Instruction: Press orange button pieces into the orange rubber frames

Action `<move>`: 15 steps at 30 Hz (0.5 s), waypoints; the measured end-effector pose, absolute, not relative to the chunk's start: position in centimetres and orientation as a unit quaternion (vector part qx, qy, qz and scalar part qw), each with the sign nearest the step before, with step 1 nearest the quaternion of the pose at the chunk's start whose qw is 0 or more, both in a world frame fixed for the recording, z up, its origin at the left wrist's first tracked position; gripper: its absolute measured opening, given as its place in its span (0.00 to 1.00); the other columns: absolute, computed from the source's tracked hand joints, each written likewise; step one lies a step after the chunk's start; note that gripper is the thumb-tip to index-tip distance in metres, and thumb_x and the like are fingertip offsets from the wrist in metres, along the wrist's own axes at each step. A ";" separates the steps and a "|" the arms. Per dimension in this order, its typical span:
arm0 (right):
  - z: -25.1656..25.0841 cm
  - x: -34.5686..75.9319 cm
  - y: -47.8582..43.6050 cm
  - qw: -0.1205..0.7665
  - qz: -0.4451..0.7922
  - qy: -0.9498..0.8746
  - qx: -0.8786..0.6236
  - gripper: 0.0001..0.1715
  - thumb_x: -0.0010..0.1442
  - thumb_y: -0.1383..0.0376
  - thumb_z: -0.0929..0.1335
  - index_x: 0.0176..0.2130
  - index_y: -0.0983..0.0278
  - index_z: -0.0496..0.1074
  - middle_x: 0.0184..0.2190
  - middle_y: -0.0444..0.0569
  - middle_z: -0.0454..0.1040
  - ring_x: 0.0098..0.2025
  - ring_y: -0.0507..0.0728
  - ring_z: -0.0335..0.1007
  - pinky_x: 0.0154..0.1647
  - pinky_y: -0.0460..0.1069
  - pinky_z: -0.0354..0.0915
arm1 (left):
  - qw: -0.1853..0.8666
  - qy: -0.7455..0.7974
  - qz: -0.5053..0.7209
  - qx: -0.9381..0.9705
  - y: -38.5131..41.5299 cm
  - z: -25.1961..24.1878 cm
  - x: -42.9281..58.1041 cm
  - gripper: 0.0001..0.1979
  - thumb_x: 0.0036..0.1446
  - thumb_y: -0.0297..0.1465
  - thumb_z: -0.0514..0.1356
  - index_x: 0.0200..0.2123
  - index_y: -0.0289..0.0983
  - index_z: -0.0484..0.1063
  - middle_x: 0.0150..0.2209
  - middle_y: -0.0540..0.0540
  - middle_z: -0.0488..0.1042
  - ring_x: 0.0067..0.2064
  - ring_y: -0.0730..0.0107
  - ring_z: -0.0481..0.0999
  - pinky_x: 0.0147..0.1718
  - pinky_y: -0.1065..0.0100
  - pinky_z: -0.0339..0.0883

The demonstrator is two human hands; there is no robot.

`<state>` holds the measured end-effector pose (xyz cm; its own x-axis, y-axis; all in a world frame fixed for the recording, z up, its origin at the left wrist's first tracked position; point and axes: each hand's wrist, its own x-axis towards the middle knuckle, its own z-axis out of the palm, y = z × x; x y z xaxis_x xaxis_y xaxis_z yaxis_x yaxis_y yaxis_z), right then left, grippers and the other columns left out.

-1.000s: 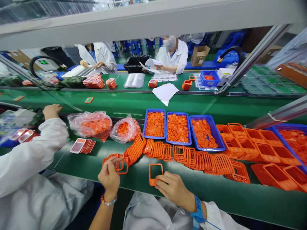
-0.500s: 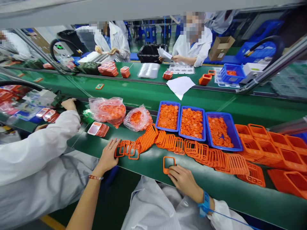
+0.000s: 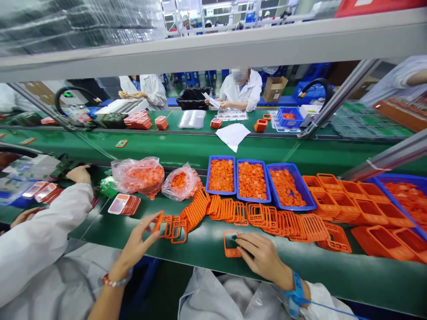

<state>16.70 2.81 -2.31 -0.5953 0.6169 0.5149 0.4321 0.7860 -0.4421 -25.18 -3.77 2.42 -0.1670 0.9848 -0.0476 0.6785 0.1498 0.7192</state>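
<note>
Our right hand point(image 3: 262, 257) has its fingers grasping the right edge of an orange frame point(image 3: 232, 253), held over the green tabletop point(image 3: 207, 251). At nine o'clock from it, our left hand point(image 3: 140, 242) pinches a tilted end frame point(image 3: 159, 220) between fingers and thumb. Leaning frames point(image 3: 196, 209) trail away towards three o'clock; blue trays point(image 3: 235, 180) stand beyond, around twelve.

The left hand point(image 3: 140, 236) is stretched across the worktop's point(image 3: 333, 273) near edge, its thumb parted from its lightly bent fingers, with the bare forearm point(image 3: 107, 297) slanted up from below. The right hand point(image 3: 262, 254) is lowered over the same edge, palm down, its fingers bunched and pointed leftward.
</note>
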 end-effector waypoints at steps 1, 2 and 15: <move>-1.7 16.8 3.5 0.344 0.135 -0.882 -0.293 0.13 0.66 0.69 0.66 0.47 0.61 0.78 0.44 0.52 0.82 0.39 0.58 0.79 0.40 0.53 0.74 | 0.312 0.680 0.321 0.580 -3.4 2.7 -23.6 0.30 0.61 0.48 0.57 0.61 0.39 0.70 0.61 0.37 0.72 0.58 0.48 0.74 0.54 0.53 0.70; -1.1 16.9 4.3 0.345 0.132 -0.882 -0.291 0.13 0.66 0.68 0.67 0.47 0.61 0.79 0.44 0.52 0.82 0.40 0.58 0.79 0.41 0.53 0.74 | 0.358 0.648 0.358 0.569 -3.0 2.7 -21.8 0.30 0.61 0.49 0.58 0.60 0.38 0.72 0.61 0.37 0.72 0.60 0.47 0.72 0.56 0.53 0.68; 0.9 28.5 23.6 -0.045 0.087 -0.808 -0.582 0.18 0.63 0.66 0.67 0.51 0.64 0.78 0.49 0.60 0.79 0.51 0.68 0.77 0.47 0.56 0.68 | 0.701 0.470 0.509 0.168 4.4 2.4 -1.4 0.39 0.45 0.64 0.63 0.35 0.30 0.76 0.28 0.40 0.78 0.21 0.74 0.70 0.19 0.74 0.49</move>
